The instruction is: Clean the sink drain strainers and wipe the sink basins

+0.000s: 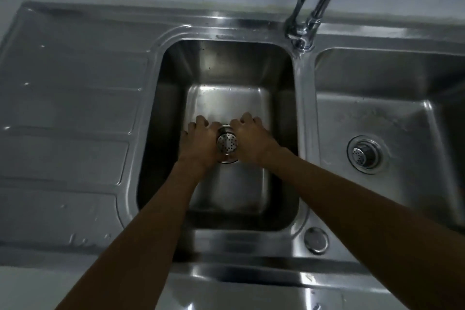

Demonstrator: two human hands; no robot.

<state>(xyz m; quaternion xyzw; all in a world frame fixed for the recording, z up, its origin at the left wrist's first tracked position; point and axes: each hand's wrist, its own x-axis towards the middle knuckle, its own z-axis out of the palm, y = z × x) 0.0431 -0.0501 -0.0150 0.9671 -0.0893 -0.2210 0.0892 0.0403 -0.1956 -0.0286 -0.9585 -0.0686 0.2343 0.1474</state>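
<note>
Two bare hands meet low in the left basin (pixel 176 98) of a steel double sink, and everything else around them sits idle. Starting at nine o'clock, the ribbed drainboard (pixel 70 113) stretches away flat, with a few water beads catching the light. Next comes the left hand (pixel 198 141), fingers curled and pressed against the left side of the strainer basket (pixel 227 143). That perforated metal cup is lifted clear of the drain hole and tipped so its dotted bottom faces up toward the viewer, right over the middle of the basin floor. The right hand (pixel 251 139) closes on the cup's other side, knuckles up, so the basket is clamped between both hands. A sliver of the drain ring shows just beneath the cup at six o'clock.

At five o'clock from the hands, on the front ledge, lies a small round metal cap (pixel 316 239). Up at one o'clock the tap (pixel 303 30) rises from the divider between the bowls, its lever upright and its spout angling off toward the top edge. Farthest over, at three o'clock, the right basin (pixel 377 108) looks dull and streaked, and a second strainer (pixel 365 154) sits seated in its drain.
</note>
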